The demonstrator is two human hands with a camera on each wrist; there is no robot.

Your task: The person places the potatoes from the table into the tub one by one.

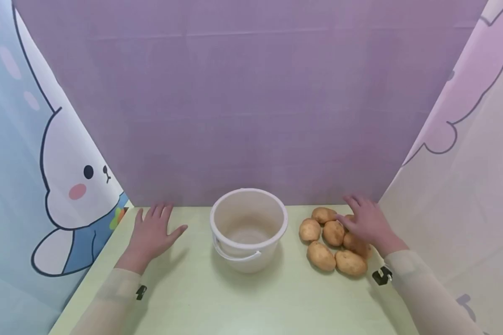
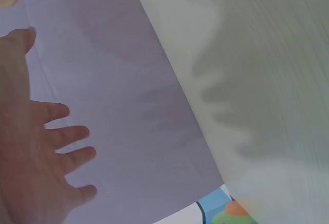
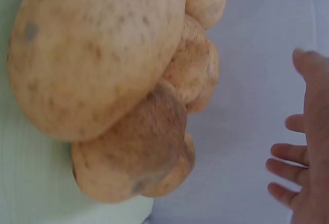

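Note:
Several brown potatoes (image 1: 333, 233) lie bunched together on the right of the table. My right hand (image 1: 366, 223) hovers over the back right of the bunch, fingers spread, holding nothing. In the right wrist view a large potato (image 3: 97, 54) fills the near left, while the right hand (image 3: 308, 157) appears at the right edge, apart from the potatoes. A white bucket (image 1: 248, 232) stands upright at the middle, its handle hanging down in front; no contents show inside. To its left is my left hand (image 1: 152, 236), fingers and thumb spread, with nothing in it.
The pale green table (image 1: 234, 307) ends at a purple cloth backdrop (image 1: 251, 102). A rabbit-print cloth (image 1: 75, 186) walls the left side, and a pale patterned cloth (image 1: 478, 195) walls the right, close to the right arm.

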